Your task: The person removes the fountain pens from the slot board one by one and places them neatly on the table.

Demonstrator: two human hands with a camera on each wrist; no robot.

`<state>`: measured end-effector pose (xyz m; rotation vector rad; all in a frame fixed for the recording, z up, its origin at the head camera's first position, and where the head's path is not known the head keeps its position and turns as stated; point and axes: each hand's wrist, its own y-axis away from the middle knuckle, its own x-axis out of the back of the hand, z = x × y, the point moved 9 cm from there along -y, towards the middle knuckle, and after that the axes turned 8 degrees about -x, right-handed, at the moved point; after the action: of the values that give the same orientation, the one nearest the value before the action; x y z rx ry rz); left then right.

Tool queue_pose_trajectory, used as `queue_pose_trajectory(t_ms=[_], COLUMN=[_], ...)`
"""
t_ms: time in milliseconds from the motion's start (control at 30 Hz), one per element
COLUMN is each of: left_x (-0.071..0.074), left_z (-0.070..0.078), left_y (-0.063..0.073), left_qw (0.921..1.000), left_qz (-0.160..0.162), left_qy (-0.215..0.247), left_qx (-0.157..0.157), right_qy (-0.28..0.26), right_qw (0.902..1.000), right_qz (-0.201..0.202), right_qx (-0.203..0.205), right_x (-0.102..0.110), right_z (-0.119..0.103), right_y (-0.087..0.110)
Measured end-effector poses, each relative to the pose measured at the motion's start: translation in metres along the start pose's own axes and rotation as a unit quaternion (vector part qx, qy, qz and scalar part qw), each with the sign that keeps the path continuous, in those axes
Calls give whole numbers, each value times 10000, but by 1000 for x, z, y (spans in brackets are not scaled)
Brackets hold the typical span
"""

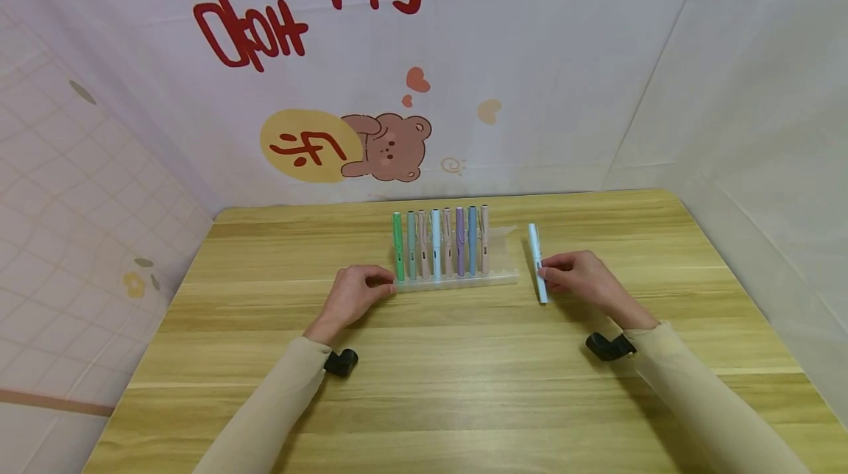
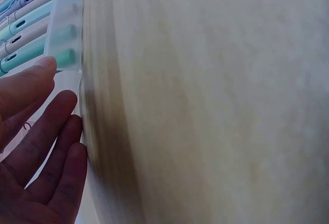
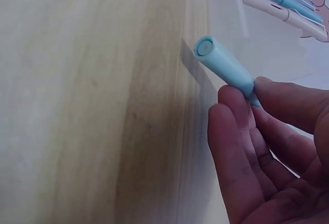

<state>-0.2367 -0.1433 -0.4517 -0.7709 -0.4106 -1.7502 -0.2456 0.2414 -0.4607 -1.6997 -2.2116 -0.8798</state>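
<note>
In the head view, a clear pen rack (image 1: pixel 457 282) stands on the table with several capped pens upright in a row, from a green pen (image 1: pixel 398 246) at its left end to a beige pen (image 1: pixel 485 238). My left hand (image 1: pixel 351 294) holds the rack's left end by thumb and forefinger; its other fingers (image 2: pixel 59 147) extend loosely below the corner. To the rack's right, my right hand (image 1: pixel 583 279) pinches a light blue pen (image 1: pixel 535 253) near its middle, apart from the rack. The right wrist view shows that pen's round end (image 3: pixel 205 48) tipped toward the camera.
The wooden table (image 1: pixel 450 386) runs up to a white printed backdrop (image 1: pixel 550 54) behind the rack. More fabric (image 1: pixel 782 128) hangs along the sides. A clear sheet-like piece (image 1: pixel 500 242) shows behind the right part of the rack. Black wrist mounts (image 1: pixel 341 362) sit at both cuffs.
</note>
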Motion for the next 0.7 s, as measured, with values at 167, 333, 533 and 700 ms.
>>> queue_pose_trajectory(t_ms=[167, 333, 533, 700], left_x=[0, 0, 1, 1], left_z=[0, 2, 3, 3], left_y=[0, -1, 0, 0], left_qw=[10000, 10000, 10000, 10000], left_qz=[-22, -32, -39, -28], left_qy=[5, 13, 35, 45], left_qx=[3, -20, -3, -8], right_qy=[-226, -280, -318, -316], right_qw=[9995, 9988, 9980, 9978], right_qz=[-219, -344, -421, -441], right_qx=[-85, -214, -342, -377], right_x=[-5, -7, -7, -7], right_z=[1, 2, 3, 1], right_y=[-5, -8, -10, -12])
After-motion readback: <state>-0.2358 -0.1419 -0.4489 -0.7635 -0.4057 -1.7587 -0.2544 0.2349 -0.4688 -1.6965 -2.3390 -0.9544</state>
